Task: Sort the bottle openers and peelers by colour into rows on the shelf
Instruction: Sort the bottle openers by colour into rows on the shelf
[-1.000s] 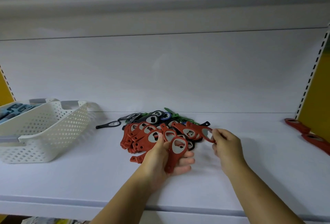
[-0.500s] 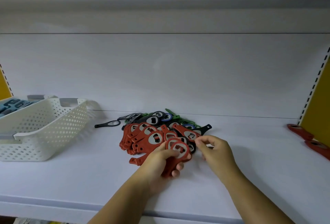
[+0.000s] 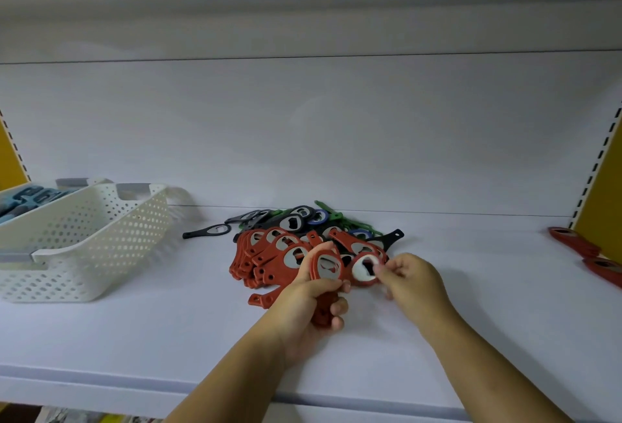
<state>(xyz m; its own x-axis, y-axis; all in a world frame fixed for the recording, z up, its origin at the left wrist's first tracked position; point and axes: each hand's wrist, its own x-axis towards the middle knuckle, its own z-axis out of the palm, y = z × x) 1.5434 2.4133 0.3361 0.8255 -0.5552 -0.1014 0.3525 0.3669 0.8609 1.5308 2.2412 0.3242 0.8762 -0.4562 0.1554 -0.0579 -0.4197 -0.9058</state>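
Note:
A heap of bottle openers (image 3: 303,240) lies mid-shelf: red ones in front, black, green and blue ones behind. My left hand (image 3: 308,304) grips a small stack of red openers (image 3: 328,266) upright, heads up. My right hand (image 3: 412,279) pinches the head of another red opener (image 3: 363,269) just right of that stack. A lone black opener (image 3: 208,231) lies left of the heap. Two red openers (image 3: 575,244) lie at the shelf's far right.
A white perforated basket (image 3: 87,244) stands at the left, with blue-grey items (image 3: 27,198) in a second basket behind it. The white shelf (image 3: 168,338) has its front edge near me. Slotted uprights and yellow panels (image 3: 602,193) bound both ends.
My right hand has drawn a red opener out of the heap toward the stack in my left hand. My left hand has raised its stack slightly.

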